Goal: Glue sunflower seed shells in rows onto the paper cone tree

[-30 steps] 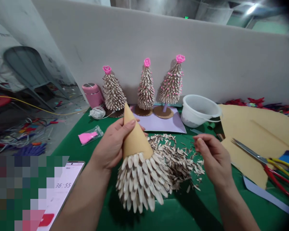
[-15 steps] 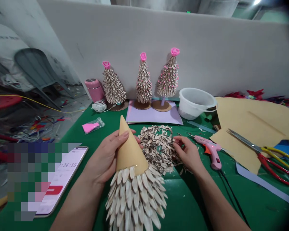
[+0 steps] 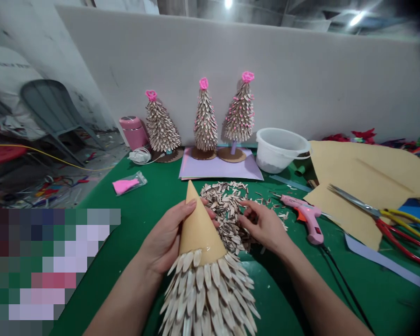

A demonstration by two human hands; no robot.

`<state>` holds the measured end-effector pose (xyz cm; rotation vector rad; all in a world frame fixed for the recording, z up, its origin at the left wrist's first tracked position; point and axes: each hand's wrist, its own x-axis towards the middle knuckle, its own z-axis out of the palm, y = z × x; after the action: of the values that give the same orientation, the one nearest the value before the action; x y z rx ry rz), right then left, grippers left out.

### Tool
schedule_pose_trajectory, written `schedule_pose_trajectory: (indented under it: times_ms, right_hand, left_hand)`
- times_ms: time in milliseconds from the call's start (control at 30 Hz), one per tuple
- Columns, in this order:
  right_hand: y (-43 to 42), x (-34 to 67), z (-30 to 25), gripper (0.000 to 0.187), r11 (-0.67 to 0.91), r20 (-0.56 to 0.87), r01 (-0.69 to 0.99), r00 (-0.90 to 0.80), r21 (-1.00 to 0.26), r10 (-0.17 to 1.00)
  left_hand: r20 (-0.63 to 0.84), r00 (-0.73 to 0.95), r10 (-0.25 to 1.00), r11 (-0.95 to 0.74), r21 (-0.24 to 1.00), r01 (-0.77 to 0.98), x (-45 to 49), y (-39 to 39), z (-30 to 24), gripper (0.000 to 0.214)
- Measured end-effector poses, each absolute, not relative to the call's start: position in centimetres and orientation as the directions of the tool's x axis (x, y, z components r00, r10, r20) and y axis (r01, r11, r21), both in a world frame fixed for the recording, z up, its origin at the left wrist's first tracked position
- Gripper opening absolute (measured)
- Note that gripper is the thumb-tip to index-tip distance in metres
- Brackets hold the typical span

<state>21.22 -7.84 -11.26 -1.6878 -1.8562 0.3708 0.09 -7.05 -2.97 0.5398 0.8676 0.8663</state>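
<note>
A tan paper cone (image 3: 200, 228) is in my left hand (image 3: 168, 233), with the thumb on its near side and fingers wrapped behind. Overlapping rows of pale sunflower seed shells (image 3: 210, 294) cover its lower part; the upper part is bare. A shiny spot of glue (image 3: 207, 249) shows just above the top row. My right hand (image 3: 266, 225) is at the right side of a loose pile of sunflower seed shells (image 3: 224, 198), its fingers bent and the thumb apart from the index finger. No shell can be made out between them.
A pink glue gun (image 3: 306, 214) and large scissors (image 3: 374, 212) lie to the right, beside tan paper (image 3: 367, 172). Behind stand a white bucket (image 3: 282, 149), three shell-covered trees (image 3: 205, 121) and a pink container (image 3: 133, 133). A pink packet (image 3: 128, 184) lies left.
My right hand has moved left, further over the shell pile, and some shells lie spread at its right. The cone sits slightly further right and lower in view, still in my left hand.
</note>
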Motion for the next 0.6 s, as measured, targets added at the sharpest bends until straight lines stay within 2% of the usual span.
schedule_pose_trajectory:
  times_ms: [267,467,600]
  right_hand:
    - [-5.3,20.9,-12.2,0.025,0.094,0.248,0.818,0.060,-0.568,0.967]
    - [-1.7,18.8,-11.5,0.025,0.111,0.112,0.847,-0.061,-0.520,0.992]
    - [-1.7,18.4,-10.8,0.025,0.075,0.026,0.829,-0.073,-0.554,0.997]
  left_hand:
    - [-0.394,0.388,0.833,0.546,0.694,-0.469,-0.3,-7.5,-4.1,0.015]
    - [-0.372,0.390,0.842,0.532,0.691,-0.489,-0.3,-7.3,-4.9,0.014]
    - [-0.339,0.379,0.861,0.500,0.698,-0.513,-0.5,-7.1,-5.0,0.014]
